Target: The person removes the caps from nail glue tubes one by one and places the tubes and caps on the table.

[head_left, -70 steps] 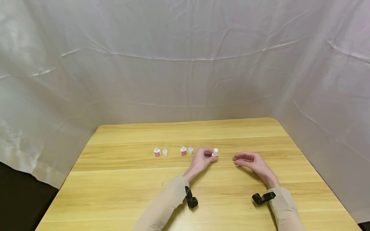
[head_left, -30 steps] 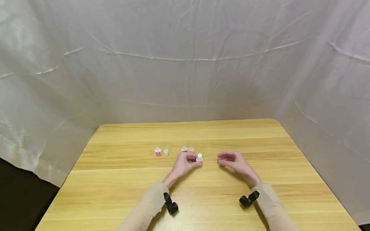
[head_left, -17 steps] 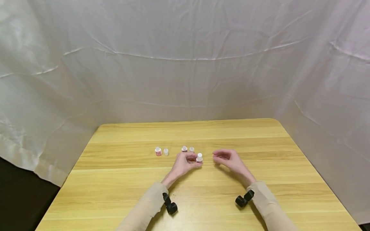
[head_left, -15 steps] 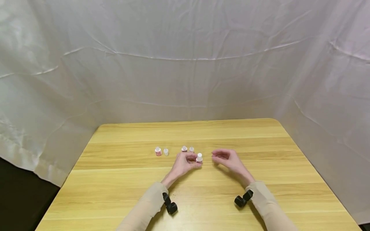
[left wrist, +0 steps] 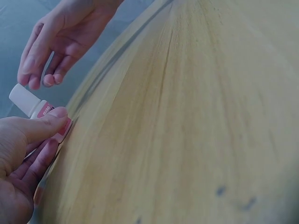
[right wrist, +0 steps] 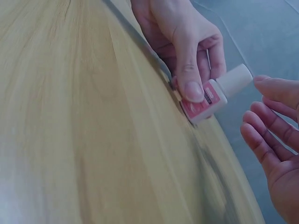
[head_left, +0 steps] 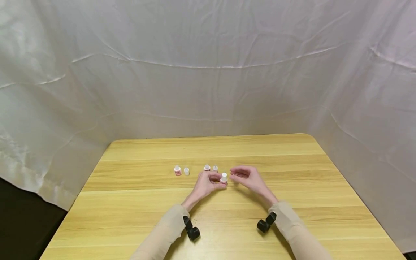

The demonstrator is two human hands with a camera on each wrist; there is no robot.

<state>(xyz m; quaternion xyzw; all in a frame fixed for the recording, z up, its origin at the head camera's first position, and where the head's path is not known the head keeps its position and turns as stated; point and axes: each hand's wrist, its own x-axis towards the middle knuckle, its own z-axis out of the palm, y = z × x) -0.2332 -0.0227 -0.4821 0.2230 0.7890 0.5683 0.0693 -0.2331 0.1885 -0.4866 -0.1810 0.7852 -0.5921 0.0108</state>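
My left hand (head_left: pixel 203 185) grips a small white bottle with a pink-red label (right wrist: pixel 212 95) between thumb and fingers. Its tall white cap (right wrist: pixel 235 80) is on and points up; the base is at the tabletop. Just right of the bottle, my right hand (head_left: pixel 252 179) holds nothing, its fingers loosely bent. In the right wrist view its thumb tip appears close beside the cap, though I cannot tell whether they touch. Behind my left hand stands a second, uncapped bottle (head_left: pixel 207 168), partly hidden, with a loose white cap (head_left: pixel 215 168) beside it.
Farther left on the wooden table (head_left: pixel 130 216) stand a third, uncapped bottle (head_left: pixel 177 171) and its loose cap (head_left: pixel 186 171). A pale grey curtain (head_left: pixel 208 94) surrounds the table's back and sides. Each forearm wears a black wrist camera (head_left: pixel 194 233).
My left hand has brought the capped bottle leftward and nearer, then stayed still. My right hand has moved left, closing most of the gap to the cap.
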